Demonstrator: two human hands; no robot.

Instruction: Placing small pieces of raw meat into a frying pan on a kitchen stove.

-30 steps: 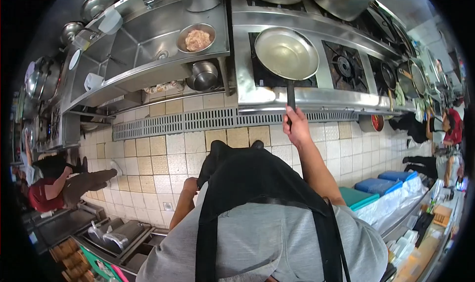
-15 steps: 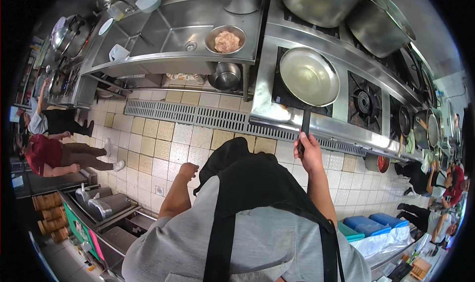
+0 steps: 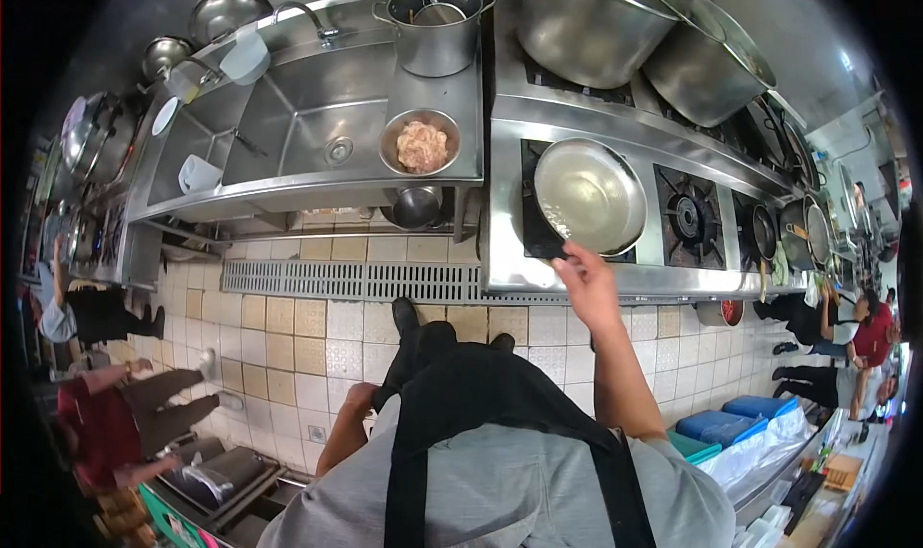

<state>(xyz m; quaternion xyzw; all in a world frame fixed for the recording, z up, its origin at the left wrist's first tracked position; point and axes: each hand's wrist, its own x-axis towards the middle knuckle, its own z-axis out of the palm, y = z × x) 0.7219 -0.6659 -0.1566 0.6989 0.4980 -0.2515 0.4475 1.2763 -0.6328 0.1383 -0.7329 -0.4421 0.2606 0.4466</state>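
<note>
A wide frying pan (image 3: 601, 197) with pale, clear liquid sits on the left front burner. My right hand (image 3: 589, 288) is at the pan's near rim, thumb and forefinger stretched out and apart, with nothing visible between them. Small whitish bubbles show in the liquid just beyond its fingertips. The pan's handle cannot be seen; the hand may cover it. My left hand (image 3: 360, 397) hangs low beside my dark trousers, fingers loosely curled and partly hidden. On the counter left of the stove stands a metal bowl (image 3: 388, 150) of pale pink raw meat.
A double sink (image 3: 317, 115) lies left of the bowl, with a tall pot (image 3: 437, 48) behind it. Large stockpots (image 3: 586, 38) line the back of the stove. A bare burner (image 3: 687, 216) is right of the pan. People stand at both sides; a drain grate (image 3: 336, 281) crosses the floor.
My right hand has let go of the pan's handle and moved up to the near rim. Bubbles have appeared in the liquid. My left hand sits lower in view.
</note>
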